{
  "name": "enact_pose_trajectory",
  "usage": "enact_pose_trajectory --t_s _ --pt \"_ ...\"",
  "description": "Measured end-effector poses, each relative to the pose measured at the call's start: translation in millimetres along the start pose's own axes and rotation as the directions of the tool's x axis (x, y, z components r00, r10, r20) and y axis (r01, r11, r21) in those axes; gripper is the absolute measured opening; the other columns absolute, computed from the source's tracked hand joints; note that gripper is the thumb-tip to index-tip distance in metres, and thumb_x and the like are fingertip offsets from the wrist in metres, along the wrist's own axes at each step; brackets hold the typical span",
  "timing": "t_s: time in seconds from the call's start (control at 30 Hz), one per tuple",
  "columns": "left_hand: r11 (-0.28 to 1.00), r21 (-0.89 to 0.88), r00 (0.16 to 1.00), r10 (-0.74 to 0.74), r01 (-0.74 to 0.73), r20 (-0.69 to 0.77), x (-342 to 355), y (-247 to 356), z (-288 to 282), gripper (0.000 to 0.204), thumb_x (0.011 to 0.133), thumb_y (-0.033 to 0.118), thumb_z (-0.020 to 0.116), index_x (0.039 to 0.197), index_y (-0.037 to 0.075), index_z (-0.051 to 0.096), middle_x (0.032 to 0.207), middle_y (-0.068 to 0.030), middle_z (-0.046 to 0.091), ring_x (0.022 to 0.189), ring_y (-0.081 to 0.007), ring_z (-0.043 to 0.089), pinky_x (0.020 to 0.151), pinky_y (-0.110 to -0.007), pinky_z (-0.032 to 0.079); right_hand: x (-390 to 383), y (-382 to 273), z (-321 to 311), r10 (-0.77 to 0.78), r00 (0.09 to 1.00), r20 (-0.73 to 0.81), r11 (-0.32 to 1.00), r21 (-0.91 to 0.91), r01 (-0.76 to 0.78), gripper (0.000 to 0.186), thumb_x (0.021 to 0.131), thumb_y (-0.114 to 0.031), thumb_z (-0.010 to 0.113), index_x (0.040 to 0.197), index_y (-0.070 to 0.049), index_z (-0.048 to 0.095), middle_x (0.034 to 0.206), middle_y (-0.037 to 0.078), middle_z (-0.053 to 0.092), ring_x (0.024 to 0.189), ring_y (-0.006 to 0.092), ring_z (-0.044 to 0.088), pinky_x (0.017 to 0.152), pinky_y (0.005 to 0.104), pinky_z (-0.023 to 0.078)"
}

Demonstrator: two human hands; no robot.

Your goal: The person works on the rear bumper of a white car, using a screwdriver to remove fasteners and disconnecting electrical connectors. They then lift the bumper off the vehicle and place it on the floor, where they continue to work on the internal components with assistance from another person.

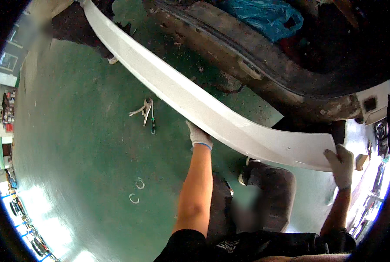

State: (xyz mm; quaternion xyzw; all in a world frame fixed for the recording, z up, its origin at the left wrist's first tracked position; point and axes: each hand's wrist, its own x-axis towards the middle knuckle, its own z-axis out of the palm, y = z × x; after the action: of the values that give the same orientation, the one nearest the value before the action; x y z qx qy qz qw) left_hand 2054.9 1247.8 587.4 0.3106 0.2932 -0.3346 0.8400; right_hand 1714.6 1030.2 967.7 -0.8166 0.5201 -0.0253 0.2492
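A long, curved white car body panel point(195, 102) stretches from the upper left to the right in front of me. My left hand point(200, 135), in a pale knit glove, holds its near edge around mid-length; the fingertips go out of sight under the panel. At the right end, my gloved right hand point(344, 165) grips the panel, with the thumb over the edge and the other fingers partly hidden. Another person in dark clothes point(79, 26) stands by the far left end, where a hand seems to touch it at the picture's rim.
Beyond the panel lies a dirty, stripped vehicle body point(230, 56) with a blue plastic bag point(264, 17) in it. Locking pliers point(147, 112) and a screwdriver point(153, 124) lie on the green floor point(85, 153), with white ring-shaped pieces point(134, 199) nearer me. Shelves point(5, 113) line the left.
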Motion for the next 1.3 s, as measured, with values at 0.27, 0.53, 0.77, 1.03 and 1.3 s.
enact_pose_trajectory --t_s 0.27,0.53,0.77,1.03,1.3 --pt "0.956 -0.160 0.879 -0.149 0.245 0.453 52 -52 -13 0.080 0.106 0.072 0.040 0.168 0.020 0.042 0.169 -0.0106 0.047 0.151 -0.0379 0.048 0.122 -0.062 0.041 -7 71 28 -0.045 0.960 -0.275 0.999 0.007 0.049 0.028 0.093 -0.022 0.078 0.085 -0.008 0.055 0.080 -0.003 0.054 0.077 0.0088 0.049 0.064 0.0314 0.041" --pt "0.941 -0.115 0.754 -0.177 0.318 0.632 129 -98 -58 0.086 0.105 0.077 0.029 0.169 0.022 0.040 0.175 -0.0107 0.040 0.158 -0.0409 0.039 0.124 -0.068 0.036 21 168 75 -0.073 0.773 -0.630 0.991 0.044 0.130 0.037 0.099 -0.025 0.074 0.130 -0.003 0.067 0.112 0.005 0.067 0.107 0.0162 0.063 0.096 0.0318 0.051" --pt "0.897 -0.130 0.769 -0.279 0.422 0.575 90 -88 -43 0.082 0.105 0.075 0.033 0.169 0.024 0.041 0.175 -0.0078 0.040 0.158 -0.0397 0.038 0.125 -0.067 0.034 5 113 63 -0.127 0.817 -0.563 0.990 -0.027 0.136 0.030 0.099 -0.027 0.073 0.115 -0.001 0.071 0.102 0.002 0.071 0.091 0.0113 0.064 0.081 0.0281 0.052" --pt "0.883 -0.078 0.775 -0.360 0.462 0.520 83 -84 -34 0.088 0.101 0.076 0.035 0.169 0.020 0.043 0.173 -0.0136 0.043 0.156 -0.0452 0.042 0.123 -0.071 0.037 -10 45 72 -0.121 0.832 -0.542 0.991 -0.112 0.071 0.021 0.104 -0.022 0.069 0.115 -0.003 0.072 0.099 0.001 0.069 0.091 0.0103 0.064 0.084 0.0282 0.052" --pt "0.922 0.103 0.817 -0.380 0.374 0.433 88 -75 -32 0.091 0.100 0.078 0.036 0.167 0.017 0.045 0.170 -0.0163 0.048 0.155 -0.0472 0.043 0.123 -0.073 0.036 -42 111 58 -0.338 0.757 -0.559 0.939 -0.146 0.312 0.046 0.106 -0.029 0.061 0.138 0.003 0.069 0.129 0.012 0.073 0.120 0.0212 0.067 0.106 0.0349 0.052"
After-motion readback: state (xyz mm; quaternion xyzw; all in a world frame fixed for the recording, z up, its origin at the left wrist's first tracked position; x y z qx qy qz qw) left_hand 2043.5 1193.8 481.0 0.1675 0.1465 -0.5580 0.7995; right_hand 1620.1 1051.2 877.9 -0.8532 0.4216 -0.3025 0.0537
